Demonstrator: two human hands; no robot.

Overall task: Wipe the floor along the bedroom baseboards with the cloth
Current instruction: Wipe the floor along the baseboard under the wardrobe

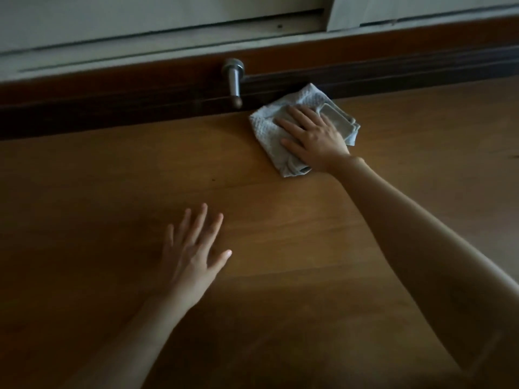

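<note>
A folded pale grey-blue cloth lies on the wooden floor, its far edge touching the dark brown baseboard. My right hand presses flat on the cloth with straight, spread fingers. My left hand rests flat on the bare floor nearer to me and to the left, fingers spread, holding nothing.
A metal door stopper juts out from the baseboard just left of the cloth. Above the baseboard runs a pale wall or door panel. Wooden floor extends to both sides.
</note>
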